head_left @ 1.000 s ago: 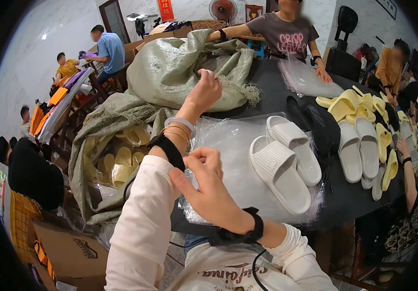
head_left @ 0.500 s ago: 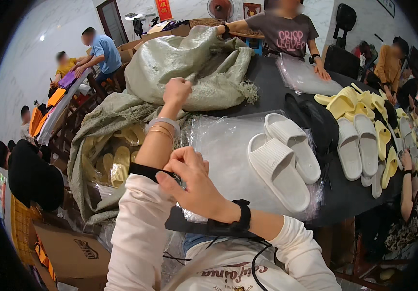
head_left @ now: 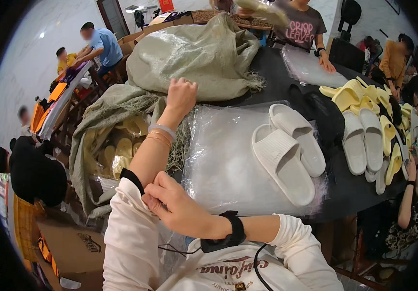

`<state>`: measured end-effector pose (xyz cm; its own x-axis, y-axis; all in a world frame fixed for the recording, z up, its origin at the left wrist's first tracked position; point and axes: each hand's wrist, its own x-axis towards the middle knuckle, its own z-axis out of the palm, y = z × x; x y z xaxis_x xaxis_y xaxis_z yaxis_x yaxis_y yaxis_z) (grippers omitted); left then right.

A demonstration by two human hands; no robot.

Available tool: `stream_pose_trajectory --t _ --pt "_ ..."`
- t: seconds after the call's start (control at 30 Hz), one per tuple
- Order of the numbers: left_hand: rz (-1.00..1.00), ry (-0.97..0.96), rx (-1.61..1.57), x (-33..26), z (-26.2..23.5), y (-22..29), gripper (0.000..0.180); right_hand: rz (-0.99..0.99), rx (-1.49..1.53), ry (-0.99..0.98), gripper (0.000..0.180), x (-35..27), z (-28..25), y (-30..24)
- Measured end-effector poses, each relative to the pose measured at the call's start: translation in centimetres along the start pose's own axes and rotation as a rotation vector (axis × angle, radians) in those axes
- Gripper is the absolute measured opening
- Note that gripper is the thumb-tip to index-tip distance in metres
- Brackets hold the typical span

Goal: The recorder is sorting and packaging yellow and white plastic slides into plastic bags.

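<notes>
My left hand (head_left: 182,97) is raised with its fingers curled in and nothing seen in it. Clear and gold-coloured bangles circle that wrist. Further down the forearm, a black band (head_left: 132,181) sits at the edge of my pushed-up white sleeve (head_left: 134,213). My right hand (head_left: 175,208) crosses over and pinches the sleeve's cuff beside this band; a black strap (head_left: 233,228) is on its wrist. Beyond my arms, a pair of white slides (head_left: 284,167) lies on a stack of clear plastic bags (head_left: 218,160) on the black table (head_left: 349,194).
A large woven sack (head_left: 184,63) lies at the back; an opened one (head_left: 85,160) holds yellow slides (head_left: 121,153). More white slides (head_left: 364,138) and yellow slides (head_left: 349,94) crowd the right. Across the table, a person holds blurred footwear (head_left: 262,12). A cardboard box (head_left: 73,247) stands lower left.
My right hand has shifted down and left along the left forearm, its fingers closing at the cuff. The person opposite has raised footwear from the sack.
</notes>
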<state>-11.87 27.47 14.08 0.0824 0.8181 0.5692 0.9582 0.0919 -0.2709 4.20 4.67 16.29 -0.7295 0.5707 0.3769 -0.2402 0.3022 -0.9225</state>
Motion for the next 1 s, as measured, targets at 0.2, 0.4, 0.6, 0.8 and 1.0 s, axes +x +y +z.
stream_pose_trajectory --t 0.2,0.4,0.6,0.8,1.0 --pt "-0.659 -0.048 -0.777 1.8 -2.3 -2.9 0.018 -0.049 -0.088 0.362 0.052 -0.9 -0.1 2.1" --pt "-1.229 -0.351 -2.087 3.8 -4.7 -1.5 0.016 0.208 0.820 -0.195 0.089 0.8 -2.6 4.3" --pt "-1.352 -0.374 -2.237 4.3 -5.0 -2.5 0.014 0.279 1.138 -0.254 0.082 0.5 -2.2 6.5" --pt "-1.438 -0.357 -2.295 4.5 -4.7 -2.5 0.012 0.281 1.074 -0.216 0.064 0.9 -1.7 7.7" --pt "-1.481 -0.272 -2.129 4.6 -3.9 -2.9 0.011 0.383 1.060 -0.293 0.054 1.0 -1.0 8.2"
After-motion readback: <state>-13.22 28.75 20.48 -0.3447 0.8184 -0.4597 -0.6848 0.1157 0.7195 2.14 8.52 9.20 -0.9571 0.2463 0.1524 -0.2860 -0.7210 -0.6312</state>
